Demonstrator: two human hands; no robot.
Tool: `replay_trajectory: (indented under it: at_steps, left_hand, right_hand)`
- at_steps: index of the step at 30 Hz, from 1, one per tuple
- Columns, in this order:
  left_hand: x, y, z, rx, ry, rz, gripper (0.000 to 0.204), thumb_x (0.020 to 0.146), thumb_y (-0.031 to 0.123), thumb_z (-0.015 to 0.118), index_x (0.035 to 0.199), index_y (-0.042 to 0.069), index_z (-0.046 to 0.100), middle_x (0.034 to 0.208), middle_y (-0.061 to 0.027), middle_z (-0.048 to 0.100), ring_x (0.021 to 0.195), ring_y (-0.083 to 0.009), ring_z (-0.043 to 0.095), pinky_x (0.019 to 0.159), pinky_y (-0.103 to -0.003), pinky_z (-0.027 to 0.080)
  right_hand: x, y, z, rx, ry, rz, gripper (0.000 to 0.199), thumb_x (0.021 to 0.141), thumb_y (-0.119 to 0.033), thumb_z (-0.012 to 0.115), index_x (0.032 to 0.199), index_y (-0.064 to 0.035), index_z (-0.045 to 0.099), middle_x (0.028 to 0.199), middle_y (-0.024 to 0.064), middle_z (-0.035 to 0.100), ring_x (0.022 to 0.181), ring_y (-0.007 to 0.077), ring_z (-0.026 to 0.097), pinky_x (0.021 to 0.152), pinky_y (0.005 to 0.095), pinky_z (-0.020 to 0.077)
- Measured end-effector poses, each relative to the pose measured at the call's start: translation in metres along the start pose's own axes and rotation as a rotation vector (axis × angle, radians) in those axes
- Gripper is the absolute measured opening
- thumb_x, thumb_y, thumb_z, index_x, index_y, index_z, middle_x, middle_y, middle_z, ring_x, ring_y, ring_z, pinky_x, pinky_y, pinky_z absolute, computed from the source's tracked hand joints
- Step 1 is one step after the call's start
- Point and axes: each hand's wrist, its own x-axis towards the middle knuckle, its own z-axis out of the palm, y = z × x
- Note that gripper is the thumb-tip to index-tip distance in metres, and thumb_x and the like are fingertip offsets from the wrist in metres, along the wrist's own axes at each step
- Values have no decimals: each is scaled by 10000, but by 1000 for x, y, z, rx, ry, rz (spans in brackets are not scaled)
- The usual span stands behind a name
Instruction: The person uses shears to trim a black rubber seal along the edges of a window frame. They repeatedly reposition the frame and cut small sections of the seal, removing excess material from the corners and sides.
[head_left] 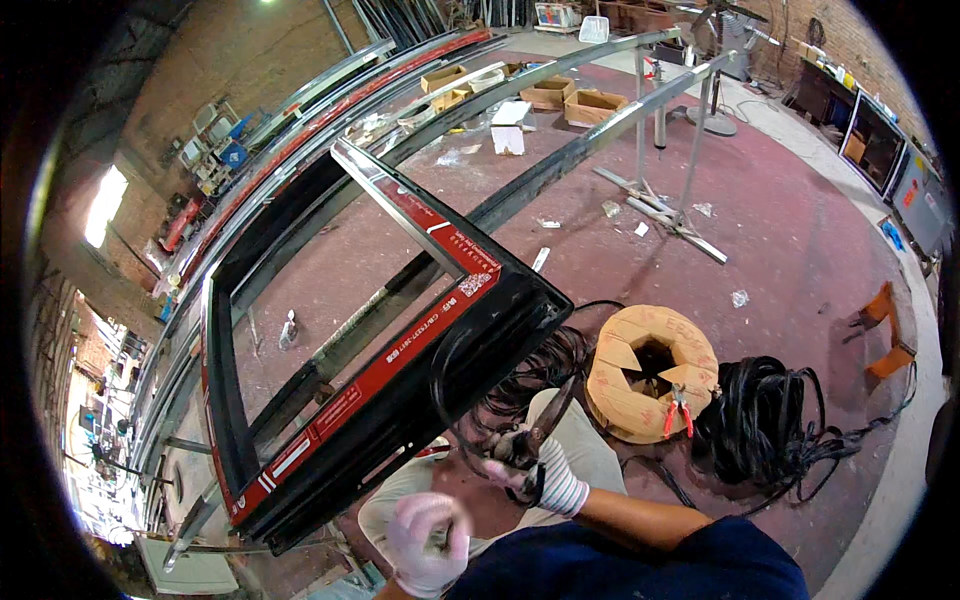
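Observation:
A black window frame (pixel 500 325) with red film along its faces lies tilted on metal rails in front of me. A thin black rubber strip (pixel 437 385) loops from the frame's near corner down to my right hand (pixel 525 470). That hand, in a soiled glove with a striped cuff, is closed on the strip over my lap. Above its fingers rises a dark, blade-like piece (pixel 556 408); I cannot tell its kind or whether the hand holds it. Beside it to the left, my left hand (pixel 432 540) has its gloved fingers curled, their contents hidden.
A cardboard-wrapped ring (pixel 605 385) on the floor at my right carries red-handled pliers (pixel 679 411). Coiled black strip (pixel 765 415) lies beyond it. A small wooden stool (pixel 888 330) stands far right. Long metal rails (pixel 590 140) and open cardboard boxes (pixel 596 107) are farther off.

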Motion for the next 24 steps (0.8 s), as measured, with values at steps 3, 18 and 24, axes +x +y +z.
replay_trajectory:
  at_steps: [3,18,24]
  left_hand:
    - [-31,-29,23,-272,-38,-306,344,856,198,684,1123,6,580,1027,-114,662,960,-299,634,891,-418,488]
    - [-75,-40,-73,-467,-64,-661,408,842,197,756,1147,-9,578,1083,-101,630,989,-187,613,880,-332,502]
    - [-38,-11,-139,-204,148,-480,295,796,44,673,1080,-10,611,1033,-120,650,941,-213,614,871,-343,489]
  right_hand:
    - [-2,-16,2,-107,-150,-45,199,848,-149,762,981,-39,663,932,87,678,809,208,613,759,342,494]
    - [-1,-115,29,-133,-228,-68,249,878,-193,735,1073,-47,686,1005,81,705,914,199,657,835,343,521]
    - [10,-118,7,-13,-67,-4,342,833,-191,788,1105,-28,658,991,99,697,912,179,648,802,315,518]
